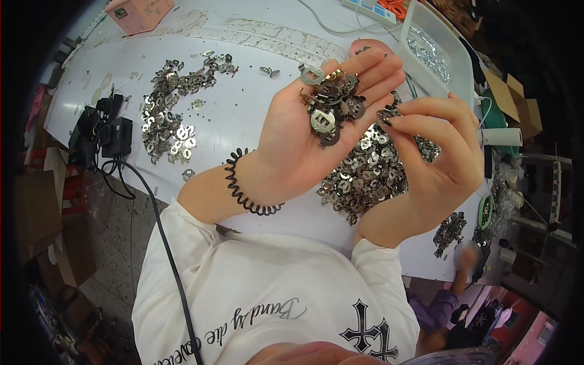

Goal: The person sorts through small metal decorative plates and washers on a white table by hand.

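Observation:
My left hand is palm up with its fingers stretched out, and a small heap of metal clips rests on it. They are flat, round-edged pieces with cutouts, some bright silver and some dark. Beside those fingertips, my right hand pinches one metal clip between thumb and fingers. Below both hands a large pile of like clips lies on the white table, partly hidden by my hands. Another loose pile of clips spreads over the table's left part.
A pink box stands at the far left, and a white bin of shiny metal parts at the far right. Black adapters with a cable lie by the left edge. A small dark pile and another person's hand are at lower right.

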`<state>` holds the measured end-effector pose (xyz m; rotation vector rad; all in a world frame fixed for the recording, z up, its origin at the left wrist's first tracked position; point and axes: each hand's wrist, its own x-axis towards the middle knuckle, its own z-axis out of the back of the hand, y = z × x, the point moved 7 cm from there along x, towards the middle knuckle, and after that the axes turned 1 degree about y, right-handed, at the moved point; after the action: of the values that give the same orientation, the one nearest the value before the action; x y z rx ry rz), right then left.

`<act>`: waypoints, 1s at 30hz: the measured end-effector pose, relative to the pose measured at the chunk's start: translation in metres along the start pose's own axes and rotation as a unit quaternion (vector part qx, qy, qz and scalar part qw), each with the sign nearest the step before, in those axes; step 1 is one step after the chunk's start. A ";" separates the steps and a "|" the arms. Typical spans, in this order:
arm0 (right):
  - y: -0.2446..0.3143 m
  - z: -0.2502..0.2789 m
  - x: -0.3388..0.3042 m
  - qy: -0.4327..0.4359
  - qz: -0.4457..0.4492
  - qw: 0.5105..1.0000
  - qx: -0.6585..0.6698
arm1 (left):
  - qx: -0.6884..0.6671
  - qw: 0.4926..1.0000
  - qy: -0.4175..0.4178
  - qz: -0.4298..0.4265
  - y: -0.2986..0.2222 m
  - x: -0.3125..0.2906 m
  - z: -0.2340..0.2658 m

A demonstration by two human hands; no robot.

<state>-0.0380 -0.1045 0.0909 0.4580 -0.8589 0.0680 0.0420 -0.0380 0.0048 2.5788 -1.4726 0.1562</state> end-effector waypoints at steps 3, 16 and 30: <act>-0.002 0.006 -0.002 -0.049 0.011 0.999 0.005 | 0.023 1.000 -0.010 -0.005 0.000 0.000 0.002; -0.001 -0.012 -0.002 0.057 0.011 0.992 -0.109 | 0.038 0.999 -0.018 -0.004 0.002 0.001 0.005; -0.020 -0.013 0.000 0.067 -0.057 0.996 0.004 | 0.009 1.000 -0.012 -0.003 0.002 0.003 0.005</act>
<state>-0.0240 -0.1170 0.0770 0.5032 -0.7007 -0.0025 0.0415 -0.0422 0.0009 2.6072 -1.4791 0.1376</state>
